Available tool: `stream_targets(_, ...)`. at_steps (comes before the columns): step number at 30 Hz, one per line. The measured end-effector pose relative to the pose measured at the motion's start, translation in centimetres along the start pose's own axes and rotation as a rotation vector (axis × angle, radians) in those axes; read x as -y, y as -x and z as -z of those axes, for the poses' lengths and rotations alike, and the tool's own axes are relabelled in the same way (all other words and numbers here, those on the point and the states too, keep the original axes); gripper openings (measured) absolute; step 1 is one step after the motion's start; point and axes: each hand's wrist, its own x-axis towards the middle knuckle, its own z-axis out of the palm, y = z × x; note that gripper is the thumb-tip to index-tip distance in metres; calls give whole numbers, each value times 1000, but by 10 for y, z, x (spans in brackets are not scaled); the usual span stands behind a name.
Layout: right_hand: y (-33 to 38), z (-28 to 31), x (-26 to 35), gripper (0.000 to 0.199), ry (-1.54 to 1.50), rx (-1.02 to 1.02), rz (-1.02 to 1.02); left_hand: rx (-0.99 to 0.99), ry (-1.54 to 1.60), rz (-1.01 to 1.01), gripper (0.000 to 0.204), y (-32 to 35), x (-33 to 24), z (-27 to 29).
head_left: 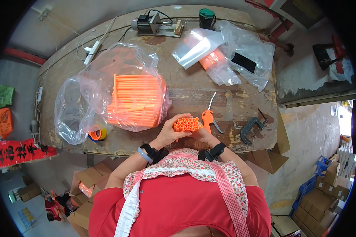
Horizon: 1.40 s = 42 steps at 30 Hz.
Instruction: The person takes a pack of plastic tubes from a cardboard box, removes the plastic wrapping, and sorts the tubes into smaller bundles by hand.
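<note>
One handful of tubes bunched, big pile to go

Both hands, left hand (pixel 167 135) and right hand (pixel 202 135), grip a small bundle of orange plastic tubes (pixel 187 124) at the near edge of the worn wooden bench (pixel 186 94); the clear plastic bag of orange tubes (pixel 134 98) looks mostly full, so I'd guess early days.

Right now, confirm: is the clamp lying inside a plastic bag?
No, the clamp lies bare on the table, right of the hands.
</note>
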Motion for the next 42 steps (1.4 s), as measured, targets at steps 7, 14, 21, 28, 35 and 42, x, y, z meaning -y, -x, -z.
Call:
stream_targets(7, 2, -24, 29, 45, 516, 65, 95, -16, -326, -289, 59, -13, 15, 3)
stream_targets(14, 6, -78, 107, 65, 22, 95, -129, -240, 338, -21, 42, -32, -80, -13)
stream_targets(21, 61, -93, 60, 62, -276, -52, -335, -23, 438, 342, 47, -6, -59, -27)
stream_targets(28, 64, -58, 114, 61, 513, 152, -404, 7, 477, 204, 56, 2, -68, -30)
stream_targets(35, 42, -104, 171, 63, 808, -117, 553, 268, 600, 222, 53, 16, -49, -43)
stream_targets(42, 33, -124, 143, 34, 670, 3, 728, 176, 716, 234, 49, 60, -51, -56)
